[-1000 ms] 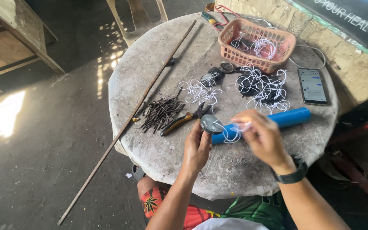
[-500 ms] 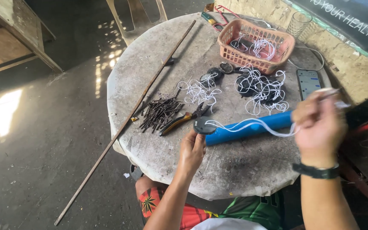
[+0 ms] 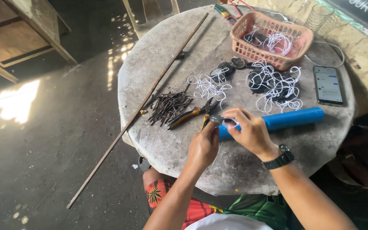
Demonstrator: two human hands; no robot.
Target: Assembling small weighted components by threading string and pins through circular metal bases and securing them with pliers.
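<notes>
While the left hand (image 3: 204,145) pinches a small dark disc (image 3: 216,119), the right hand (image 3: 248,130) grips its white cord (image 3: 231,125) (blue tube (image 3: 292,119) at three o'clock).

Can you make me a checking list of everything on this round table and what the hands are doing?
Surface: round stone table, rough and grey.
Job's things: small dark disc with white cord, at the end of the blue tube.
Clutter: pliers, dark sticks, cord loops, basket, phone, glass, long rod.
Grippers: left hand and right hand pinch the disc.
Cables: thin cable behind the basket.
Surroundings: wooden furniture, dark floor.
</notes>
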